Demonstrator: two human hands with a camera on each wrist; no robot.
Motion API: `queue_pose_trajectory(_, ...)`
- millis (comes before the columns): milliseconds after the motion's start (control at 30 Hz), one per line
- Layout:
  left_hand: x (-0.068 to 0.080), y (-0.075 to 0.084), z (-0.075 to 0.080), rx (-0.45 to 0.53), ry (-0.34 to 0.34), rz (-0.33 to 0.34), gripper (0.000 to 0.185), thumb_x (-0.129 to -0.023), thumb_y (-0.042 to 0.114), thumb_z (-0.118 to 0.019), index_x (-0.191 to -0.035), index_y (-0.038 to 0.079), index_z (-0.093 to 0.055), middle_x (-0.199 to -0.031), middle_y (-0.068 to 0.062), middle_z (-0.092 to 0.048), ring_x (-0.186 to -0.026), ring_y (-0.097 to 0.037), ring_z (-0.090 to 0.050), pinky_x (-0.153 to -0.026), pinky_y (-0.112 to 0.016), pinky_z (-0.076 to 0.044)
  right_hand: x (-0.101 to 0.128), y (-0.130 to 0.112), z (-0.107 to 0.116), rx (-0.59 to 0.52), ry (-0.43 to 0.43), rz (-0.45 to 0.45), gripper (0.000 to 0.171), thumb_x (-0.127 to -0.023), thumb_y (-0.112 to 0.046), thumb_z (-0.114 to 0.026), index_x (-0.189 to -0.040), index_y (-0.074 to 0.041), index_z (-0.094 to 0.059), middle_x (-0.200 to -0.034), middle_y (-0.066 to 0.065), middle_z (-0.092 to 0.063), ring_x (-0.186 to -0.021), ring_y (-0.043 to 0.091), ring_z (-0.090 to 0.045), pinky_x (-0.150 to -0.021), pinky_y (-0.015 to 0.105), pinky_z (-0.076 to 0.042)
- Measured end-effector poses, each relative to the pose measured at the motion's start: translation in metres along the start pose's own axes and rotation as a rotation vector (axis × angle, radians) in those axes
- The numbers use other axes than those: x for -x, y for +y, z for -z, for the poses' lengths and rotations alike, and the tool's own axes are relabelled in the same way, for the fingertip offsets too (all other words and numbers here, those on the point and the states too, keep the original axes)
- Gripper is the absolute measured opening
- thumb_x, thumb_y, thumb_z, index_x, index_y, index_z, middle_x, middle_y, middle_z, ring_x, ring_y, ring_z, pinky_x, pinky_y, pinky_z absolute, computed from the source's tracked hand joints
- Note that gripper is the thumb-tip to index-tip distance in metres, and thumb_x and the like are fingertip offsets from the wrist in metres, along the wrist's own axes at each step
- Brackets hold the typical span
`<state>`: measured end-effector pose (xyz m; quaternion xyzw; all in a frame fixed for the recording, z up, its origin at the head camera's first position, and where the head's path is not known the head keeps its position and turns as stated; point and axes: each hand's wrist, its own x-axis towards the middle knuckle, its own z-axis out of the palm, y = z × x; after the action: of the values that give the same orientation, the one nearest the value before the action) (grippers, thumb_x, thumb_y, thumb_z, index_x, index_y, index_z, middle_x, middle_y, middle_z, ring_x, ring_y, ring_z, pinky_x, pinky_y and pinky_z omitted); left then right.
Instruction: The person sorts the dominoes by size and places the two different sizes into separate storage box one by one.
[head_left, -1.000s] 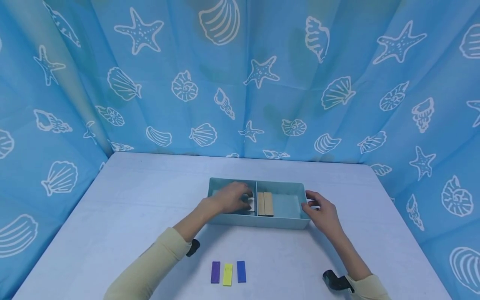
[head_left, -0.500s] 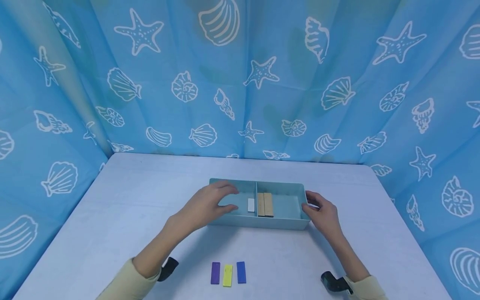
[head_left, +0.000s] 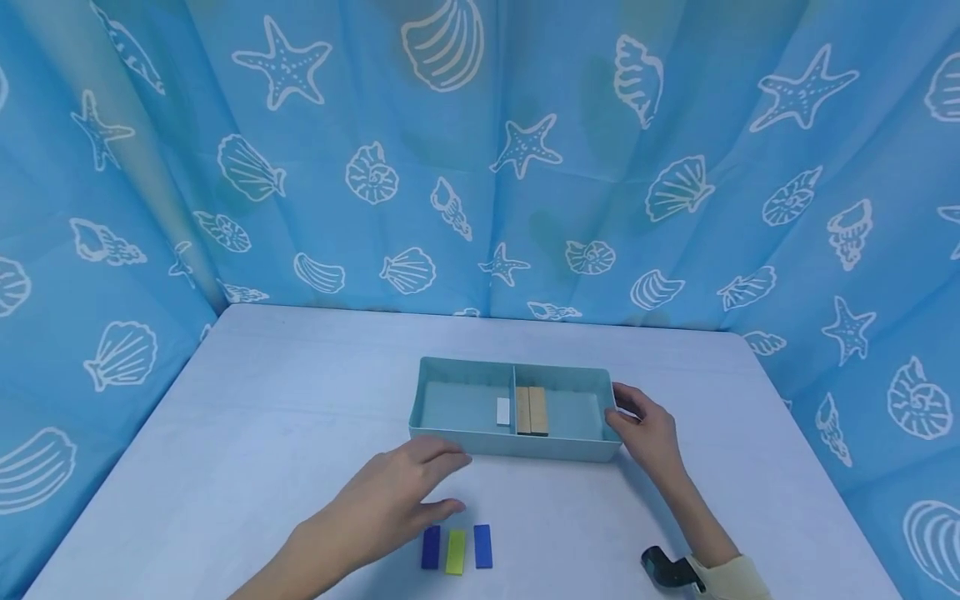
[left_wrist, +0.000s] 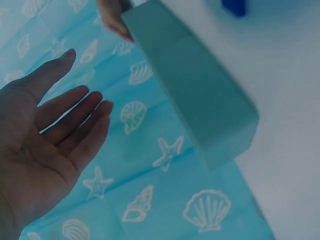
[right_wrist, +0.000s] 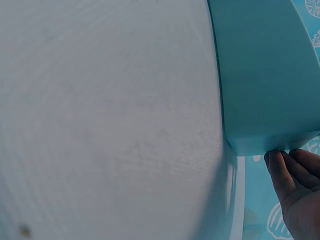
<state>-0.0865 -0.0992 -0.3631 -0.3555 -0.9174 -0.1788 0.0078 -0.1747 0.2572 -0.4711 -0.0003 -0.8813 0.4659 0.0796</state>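
- Head view: left hand (head_left: 390, 508), fingers spread and holding nothing, hovers beside the purple tile (head_left: 431, 547) on the worktop (head_left: 262, 417) — a careless dip could scatter its neighbours.
- Right hand (head_left: 645, 429) grasps the tray (head_left: 517, 446) end; a nudge could slide it.

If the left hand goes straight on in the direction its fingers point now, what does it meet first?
Probably the near wall of the teal tray. The left hand is open above the table, its fingers aimed forward and to the right; its height is unclear, so it might pass above the rim.

Three flat blocks (head_left: 456, 547) before teal tray (head_left: 465, 440)
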Motion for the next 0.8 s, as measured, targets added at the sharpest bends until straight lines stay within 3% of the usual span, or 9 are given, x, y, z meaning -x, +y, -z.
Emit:
queue_pose_trajectory(133,0.011,0.001,-0.012,0.026,-0.072,0.012,0.043,-0.085,0.028,-0.08,-0.123,0.01,-0.068,-0.119,0.0,-0.065,-0.112,-0.015,-0.062,-0.088,-0.03,-0.055,0.0,0.001,-0.002,-0.005,0.005,0.0,0.046,-0.095,-0.006,-0.061,-0.139,0.003,-0.052,-0.137,0.022,-0.055,-0.126,0.036,-0.054,-0.1,0.035,-0.046)
queue_pose_trajectory(333,0.022,-0.005,-0.037,0.068,-0.213,0.102,0.044,-0.086,0.031,-0.079,-0.124,0.012,-0.067,-0.12,0.001,-0.065,-0.115,-0.016,-0.061,-0.089,-0.034,-0.055,0.0,0.002,-0.002,-0.006,0.014,0.009,0.046,-0.095,-0.006,-0.061,-0.139,0.003,-0.051,-0.137,0.022,-0.055,-0.126,0.036,-0.054,-0.101,0.036,-0.046)
queue_pose_trajectory(567,0.034,-0.011,-0.061,0.045,-0.262,0.194,0.055,-0.08,0.034,-0.084,-0.126,0.012,-0.065,-0.122,-0.002,-0.062,-0.114,-0.017,-0.059,-0.09,-0.036,-0.054,0.001,0.002,-0.002,-0.023,0.02,0.017,0.045,-0.095,-0.005,-0.061,-0.138,0.004,-0.052,-0.137,0.023,-0.056,-0.125,0.036,-0.054,-0.101,0.038,-0.046)
queue_pose_trajectory(800,0.042,-0.015,-0.078,0.084,-0.303,0.202,0.071,-0.078,0.035,-0.085,-0.137,0.01,-0.055,-0.137,-0.006,-0.053,-0.127,-0.022,-0.051,-0.098,-0.037,-0.05,0.0,0.004,-0.002,-0.019,0.011,-0.007,0.046,-0.095,-0.006,-0.061,-0.139,0.003,-0.052,-0.138,0.022,-0.055,-0.126,0.036,-0.054,-0.1,0.035,-0.046)
